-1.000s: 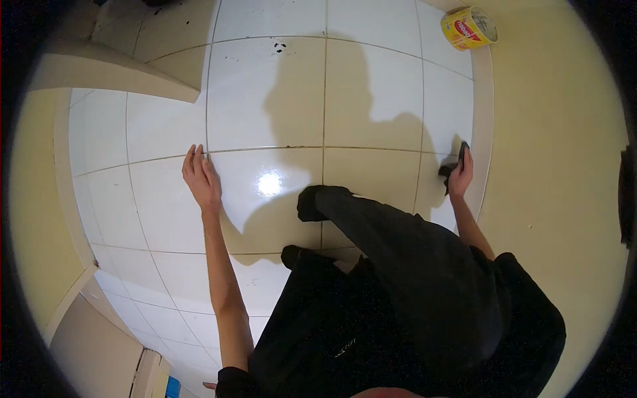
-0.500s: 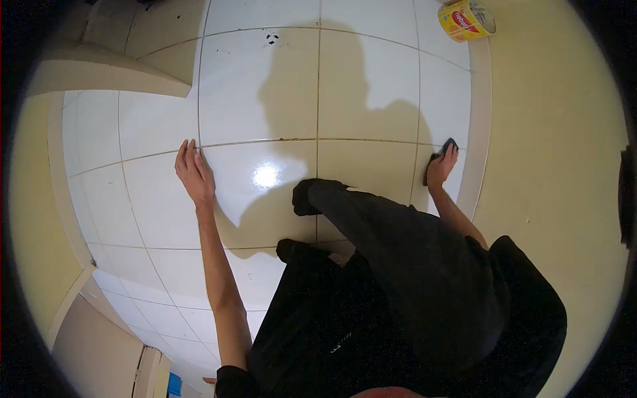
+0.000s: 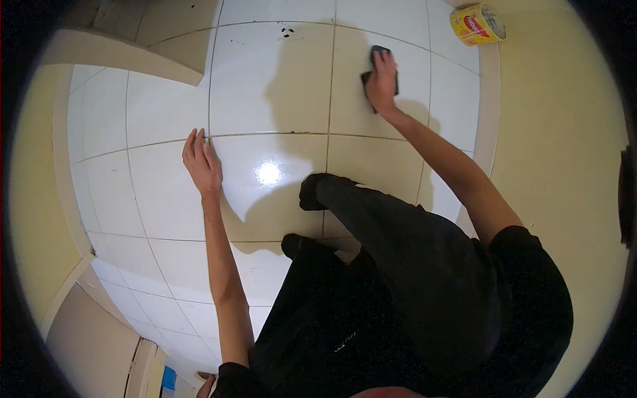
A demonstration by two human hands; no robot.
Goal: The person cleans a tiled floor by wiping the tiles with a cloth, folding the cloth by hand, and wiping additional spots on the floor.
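On the white tiled floor (image 3: 262,73), my right hand (image 3: 383,85) presses down on a folded black cloth (image 3: 380,50). Parts of the cloth stick out in front of the fingers and on both sides of the palm; the rest is hidden under the hand. My left hand (image 3: 202,162) leans on the tiles to the left, its fingers stretched forward near a grout line. Nothing shows in that hand. Small dark specks (image 3: 286,32) lie on the floor ahead, left of the cloth.
A yellow tub (image 3: 478,25) lies by the right wall (image 3: 551,119). A beige ledge (image 3: 126,53) juts in at upper left. My feet in black socks (image 3: 310,192) are between my hands. A blue object (image 3: 168,378) and part of another person's hand (image 3: 206,385) appear at lower left.
My right hand has swept the black cloth forward and to the left, away from the right wall's base. My left hand stays at the same spot on the tiles.
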